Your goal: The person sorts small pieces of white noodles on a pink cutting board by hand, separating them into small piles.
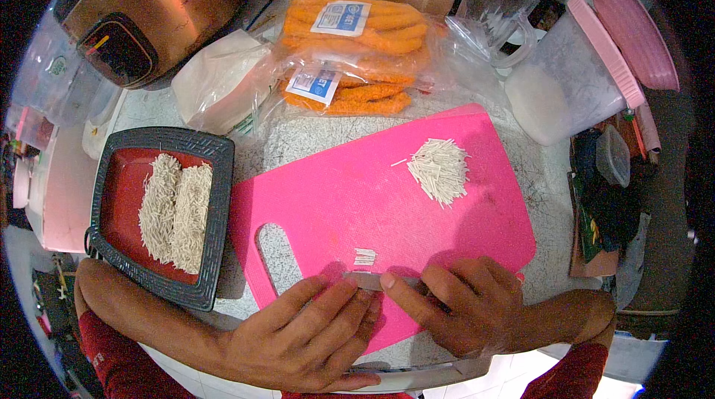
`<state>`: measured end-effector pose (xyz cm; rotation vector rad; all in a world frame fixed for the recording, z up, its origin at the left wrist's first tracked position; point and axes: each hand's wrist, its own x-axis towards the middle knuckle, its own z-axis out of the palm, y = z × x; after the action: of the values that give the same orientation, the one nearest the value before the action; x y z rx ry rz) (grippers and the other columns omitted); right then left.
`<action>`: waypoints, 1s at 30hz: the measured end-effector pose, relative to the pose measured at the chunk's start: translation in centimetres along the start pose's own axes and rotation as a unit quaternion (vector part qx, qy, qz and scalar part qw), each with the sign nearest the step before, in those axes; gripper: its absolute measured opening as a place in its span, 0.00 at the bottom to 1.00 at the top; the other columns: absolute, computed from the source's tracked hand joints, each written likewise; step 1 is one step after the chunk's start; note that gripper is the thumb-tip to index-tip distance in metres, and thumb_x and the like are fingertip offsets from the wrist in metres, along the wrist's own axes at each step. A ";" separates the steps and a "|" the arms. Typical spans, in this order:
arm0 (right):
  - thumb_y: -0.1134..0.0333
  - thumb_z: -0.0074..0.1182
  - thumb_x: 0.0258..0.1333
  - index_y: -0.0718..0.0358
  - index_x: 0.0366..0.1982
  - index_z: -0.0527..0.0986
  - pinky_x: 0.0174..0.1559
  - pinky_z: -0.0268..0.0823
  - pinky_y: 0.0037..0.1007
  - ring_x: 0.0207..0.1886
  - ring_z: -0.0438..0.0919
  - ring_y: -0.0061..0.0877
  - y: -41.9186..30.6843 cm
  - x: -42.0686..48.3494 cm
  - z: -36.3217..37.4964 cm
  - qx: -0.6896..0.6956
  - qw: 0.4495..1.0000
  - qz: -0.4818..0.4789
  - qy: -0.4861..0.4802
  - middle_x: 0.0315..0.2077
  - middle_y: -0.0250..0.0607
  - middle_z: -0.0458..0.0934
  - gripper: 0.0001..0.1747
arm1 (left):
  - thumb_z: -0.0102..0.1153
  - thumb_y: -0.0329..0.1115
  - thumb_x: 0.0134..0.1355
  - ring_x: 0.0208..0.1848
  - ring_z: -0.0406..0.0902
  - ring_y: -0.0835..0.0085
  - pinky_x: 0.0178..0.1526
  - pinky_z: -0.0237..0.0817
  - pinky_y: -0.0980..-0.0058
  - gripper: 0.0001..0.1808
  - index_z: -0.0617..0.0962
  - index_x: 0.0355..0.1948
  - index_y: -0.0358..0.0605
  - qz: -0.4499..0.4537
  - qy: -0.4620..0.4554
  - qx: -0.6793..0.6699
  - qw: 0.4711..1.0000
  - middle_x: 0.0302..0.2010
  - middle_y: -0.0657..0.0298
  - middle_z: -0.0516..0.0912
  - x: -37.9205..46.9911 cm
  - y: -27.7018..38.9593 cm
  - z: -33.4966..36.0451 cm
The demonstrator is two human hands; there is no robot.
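Note:
My right hand (472,304) grips a small knife (373,280), its index finger lying along the grey blade over the near part of the pink cutting board (346,198). The fingertips of my left hand (313,332) press close together by the blade's tip; anything under them is hidden. Just beyond the blade lie a few short white stick pieces (365,257) in a row. A bigger heap of cut white sticks (441,171) rests on the board's far right part. To the left, a red dish with a black rim (222,214) holds two rows of similar pieces (192,214).
Two clear bags of orange crumb-coated food (357,47) lie behind the board, beside a white plastic packet (223,77). A copper-coloured appliance (167,13) stands back left. At back right are a clear jug (494,13) and a pink-lidded container (564,75).

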<state>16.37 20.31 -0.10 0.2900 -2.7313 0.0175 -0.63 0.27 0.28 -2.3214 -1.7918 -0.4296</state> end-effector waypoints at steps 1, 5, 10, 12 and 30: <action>0.60 0.60 0.36 0.49 0.53 0.83 0.28 0.66 0.25 0.29 0.73 0.22 0.1 -0.1 0.1 0.001 1.000 -0.003 0.000 0.34 0.28 0.72 0.34 | 0.55 0.72 0.63 0.53 0.81 0.63 0.57 0.73 0.58 0.35 0.88 0.44 0.51 0.000 -0.001 -0.003 1.000 0.50 0.60 0.86 0.0 0.0 0.1; 0.59 0.57 0.45 0.53 0.57 0.81 0.33 0.72 0.29 0.34 0.75 0.25 0.1 -0.2 -0.4 0.005 0.999 -0.009 -0.039 0.38 0.31 0.75 0.32 | 0.56 0.71 0.62 0.54 0.81 0.61 0.55 0.75 0.59 0.34 0.87 0.44 0.50 0.003 -0.001 -0.013 1.000 0.50 0.59 0.86 0.1 -0.1 0.0; 0.60 0.60 0.36 0.50 0.56 0.82 0.33 0.70 0.30 0.33 0.74 0.26 0.1 0.1 -0.3 0.020 0.999 0.003 -0.045 0.36 0.30 0.72 0.36 | 0.58 0.70 0.62 0.54 0.81 0.60 0.55 0.76 0.61 0.34 0.87 0.43 0.48 0.001 0.001 -0.012 1.000 0.51 0.57 0.86 0.0 0.1 0.0; 0.60 0.60 0.37 0.50 0.57 0.81 0.33 0.71 0.31 0.33 0.74 0.28 0.2 0.1 -0.1 0.019 0.999 0.002 -0.042 0.36 0.31 0.72 0.36 | 0.58 0.70 0.62 0.54 0.81 0.60 0.56 0.76 0.60 0.34 0.87 0.43 0.48 0.000 0.000 -0.015 1.000 0.50 0.57 0.86 -0.1 0.1 0.2; 0.60 0.60 0.37 0.49 0.53 0.84 0.30 0.67 0.26 0.31 0.73 0.23 -0.2 0.0 -0.1 0.004 1.000 0.003 -0.012 0.33 0.28 0.72 0.33 | 0.53 0.72 0.63 0.54 0.81 0.66 0.58 0.71 0.59 0.35 0.88 0.45 0.52 0.008 -0.001 0.023 1.000 0.48 0.64 0.87 0.0 -0.1 -0.2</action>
<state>16.43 20.13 0.01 0.2859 -2.7572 0.0260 -0.75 0.23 0.41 -2.3049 -1.7629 -0.3809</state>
